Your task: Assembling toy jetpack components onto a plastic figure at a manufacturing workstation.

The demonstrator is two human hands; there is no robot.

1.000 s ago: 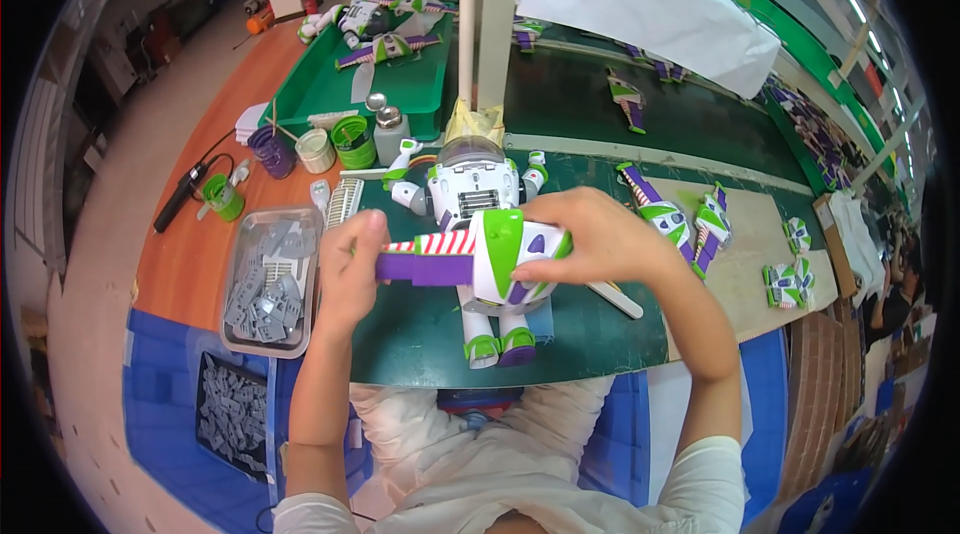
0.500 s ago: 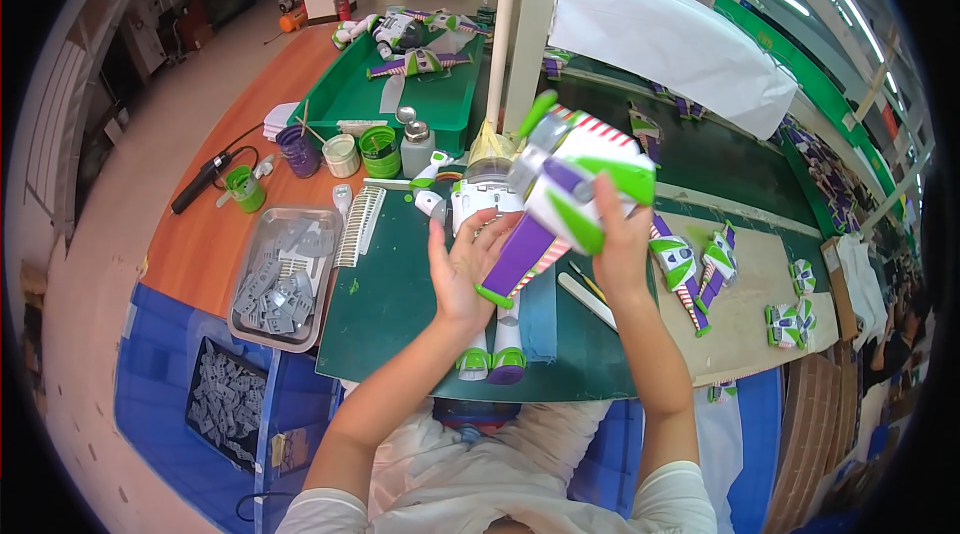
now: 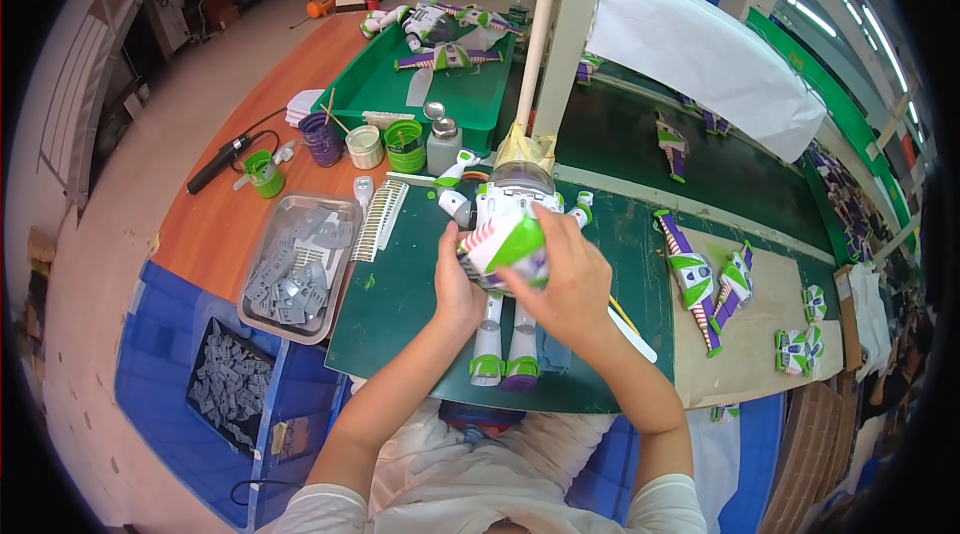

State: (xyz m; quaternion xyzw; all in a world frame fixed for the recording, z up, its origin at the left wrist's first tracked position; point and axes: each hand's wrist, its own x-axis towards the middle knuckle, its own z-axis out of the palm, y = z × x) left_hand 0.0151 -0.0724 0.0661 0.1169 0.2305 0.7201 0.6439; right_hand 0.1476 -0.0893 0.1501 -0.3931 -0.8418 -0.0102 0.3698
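Right hand (image 3: 562, 279) and left hand (image 3: 455, 289) both clasping wing piece (image 3: 503, 244) over toy figure (image 3: 508, 324)

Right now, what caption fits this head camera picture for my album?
Both hands, left hand and right hand, grip a wing piece over a toy spaceman figure.

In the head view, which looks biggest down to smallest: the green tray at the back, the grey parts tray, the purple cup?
1. Green tray, though farthest.
2. Grey parts tray, clearly smaller here.
3. Purple cup, smallest.

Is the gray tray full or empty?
Full: the gray tray holds a heap of small gray parts covering most of its bottom.
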